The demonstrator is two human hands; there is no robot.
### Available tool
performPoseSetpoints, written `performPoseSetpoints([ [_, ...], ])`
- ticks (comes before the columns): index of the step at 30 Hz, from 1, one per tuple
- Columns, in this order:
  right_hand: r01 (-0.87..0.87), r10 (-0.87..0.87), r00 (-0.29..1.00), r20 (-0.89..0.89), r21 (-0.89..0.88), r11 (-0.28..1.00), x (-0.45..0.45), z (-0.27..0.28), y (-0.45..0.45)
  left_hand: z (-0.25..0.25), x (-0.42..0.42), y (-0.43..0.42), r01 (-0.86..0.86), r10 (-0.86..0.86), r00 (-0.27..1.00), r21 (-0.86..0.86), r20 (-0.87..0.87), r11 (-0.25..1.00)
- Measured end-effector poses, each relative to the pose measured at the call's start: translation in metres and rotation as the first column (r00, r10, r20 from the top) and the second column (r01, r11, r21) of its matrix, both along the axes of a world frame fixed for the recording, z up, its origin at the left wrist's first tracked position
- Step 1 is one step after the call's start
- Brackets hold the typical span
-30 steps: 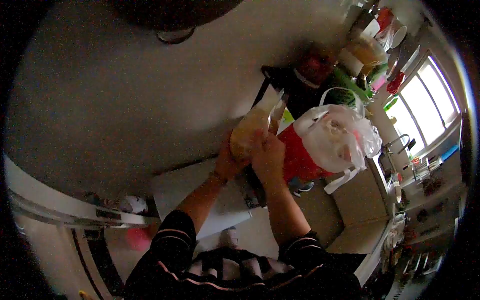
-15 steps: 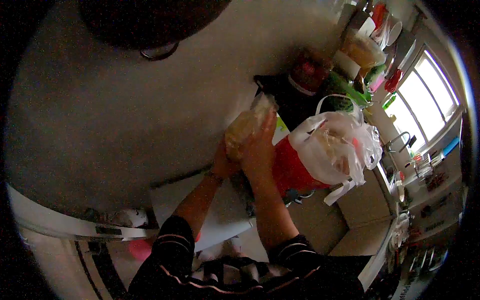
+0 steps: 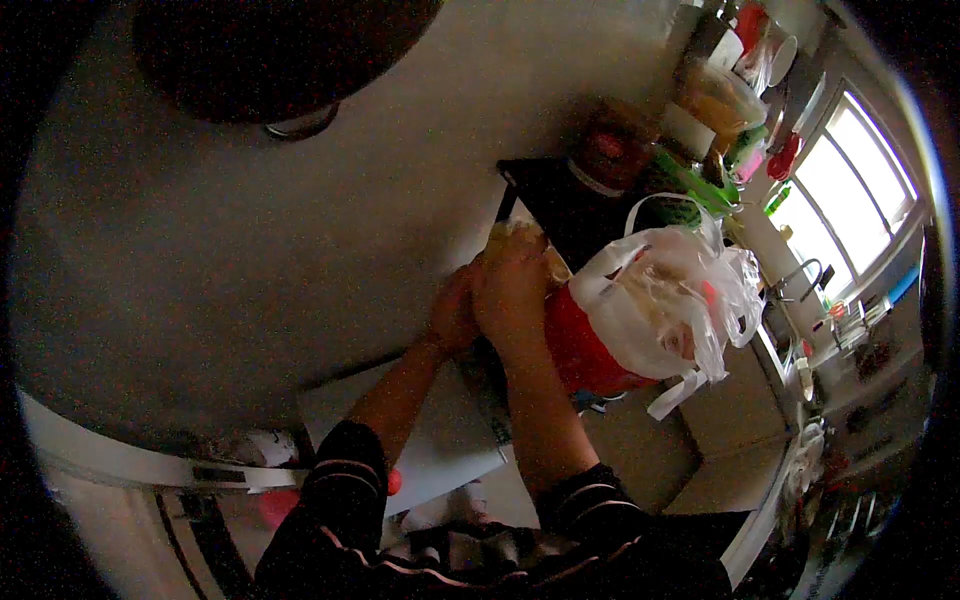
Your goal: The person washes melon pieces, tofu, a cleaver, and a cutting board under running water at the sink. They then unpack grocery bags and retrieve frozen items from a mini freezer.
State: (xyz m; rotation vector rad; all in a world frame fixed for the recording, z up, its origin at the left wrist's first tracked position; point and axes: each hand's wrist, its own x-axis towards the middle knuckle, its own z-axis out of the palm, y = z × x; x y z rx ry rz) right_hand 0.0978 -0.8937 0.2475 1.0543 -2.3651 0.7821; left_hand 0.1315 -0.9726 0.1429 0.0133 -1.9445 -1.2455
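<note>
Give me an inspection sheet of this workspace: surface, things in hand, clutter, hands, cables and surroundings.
Surface: black flat surface beyond the hands, largely covered on its far side.
Things in hand: pale yellowish item, mostly hidden by the fingers.
Clutter: white plastic bag against a red object; green items behind.
Hands: right hand closed around the item; left hand close beside it, fingers hidden.
Cables: nothing seen for certain; dim picture.
Surroundings: bright window and tap at picture right.
</note>
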Motion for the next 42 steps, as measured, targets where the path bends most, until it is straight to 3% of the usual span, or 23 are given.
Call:
performPoseSetpoints([
  [2, 0.033, -0.032, 0.999, -0.009, 0.22, 0.975, 0.001, 0.015, 0.001, 0.0, -0.012, 0.001, 0.003, -0.003, 1.0, -0.022, -0.016, 1.0],
  [3, 0.1, -0.111, 0.994, 0.0, 0.443, 0.891, 0.006, 0.031, -0.002, -0.001, -0.018, 0.003, 0.004, -0.004, 1.0, -0.023, -0.023, 1.0],
  [5, 0.174, -0.164, 0.984, -0.068, 0.552, 0.815, 0.005, 0.042, -0.008, -0.005, -0.032, 0.007, -0.027, 0.027, 0.999, 0.0, 0.017, 1.0],
  [9, 0.155, -0.091, 0.948, -0.304, 0.195, 0.968, -0.019, -0.045, -0.011, -0.014, -0.063, 0.013, -0.102, 0.101, 0.99, 0.012, 0.1, 0.995],
  [11, -0.009, 0.04, 0.957, -0.288, 0.106, 0.994, -0.013, -0.06, 0.01, -0.019, -0.077, 0.016, -0.143, 0.144, 0.979, -0.011, 0.144, 0.99],
  [14, -0.361, 0.364, 0.929, -0.057, 0.066, 0.93, 0.006, -0.046, 0.047, -0.026, -0.099, 0.02, -0.212, 0.219, 0.954, -0.057, 0.206, 0.976],
  [16, -0.503, 0.488, 0.858, 0.162, 0.065, 0.862, 0.014, -0.046, 0.071, -0.032, -0.117, 0.02, -0.255, 0.271, 0.93, -0.093, 0.249, 0.962],
  [20, -0.601, 0.571, 0.717, 0.401, -0.061, 0.797, 0.036, -0.055, 0.118, -0.052, -0.153, 0.014, -0.341, 0.405, 0.847, -0.231, 0.345, 0.911],
  [22, -0.59, 0.553, 0.676, 0.486, -0.092, 0.802, 0.04, -0.089, 0.149, -0.07, -0.151, 0.003, -0.366, 0.44, 0.821, -0.258, 0.364, 0.894],
  [23, -0.531, 0.509, 0.717, 0.477, -0.099, 0.841, 0.038, -0.115, 0.163, -0.09, -0.136, -0.004, -0.378, 0.421, 0.835, -0.187, 0.355, 0.907],
  [24, -0.47, 0.459, 0.752, 0.473, -0.104, 0.877, 0.038, -0.134, 0.175, -0.08, -0.093, -0.005, -0.265, 0.256, 0.892, -0.027, 0.372, 0.964],
  [26, -0.459, 0.376, 0.624, 0.685, -0.068, 0.886, 0.038, -0.162, 0.195, -0.098, -0.018, -0.01, -0.199, 0.11, 0.879, 0.148, 0.463, 0.969],
  [28, -0.446, 0.246, 0.53, 0.811, 0.02, 0.895, 0.045, -0.197, 0.213, -0.149, 0.063, -0.033, -0.249, 0.102, 0.758, 0.141, 0.645, 0.958],
  [30, -0.494, 0.155, 0.473, 0.867, 0.115, 0.862, 0.045, -0.253, 0.228, -0.222, 0.166, -0.039, -0.216, 0.44, 0.55, -0.388, 0.71, 0.896],
  [32, -0.569, 0.036, 0.366, 0.93, 0.193, 0.799, 0.05, -0.313, 0.239, -0.207, 0.24, -0.01, -0.184, 0.291, 0.252, -0.249, 0.923, 0.951],
  [34, -0.68, -0.024, 0.278, 0.96, 0.214, 0.701, 0.063, -0.393, 0.254, -0.235, 0.284, 0.032, -0.185, 0.217, 0.112, -0.194, 0.97, 0.963],
  [37, -0.742, -0.067, 0.138, 0.988, 0.148, 0.654, 0.079, -0.435, 0.259, -0.279, 0.298, 0.084, -0.253, 0.334, 0.191, -0.282, 0.923, 0.926],
  [39, -0.774, -0.108, 0.095, 0.99, 0.142, 0.617, 0.083, -0.471, 0.262, -0.277, 0.284, 0.096, -0.262, 0.343, 0.171, -0.293, 0.924, 0.919],
  [42, -0.765, -0.115, 0.143, 0.983, 0.184, 0.618, 0.087, -0.562, 0.279, -0.309, 0.275, 0.111, -0.27, 0.325, 0.101, -0.289, 0.94, 0.919],
])
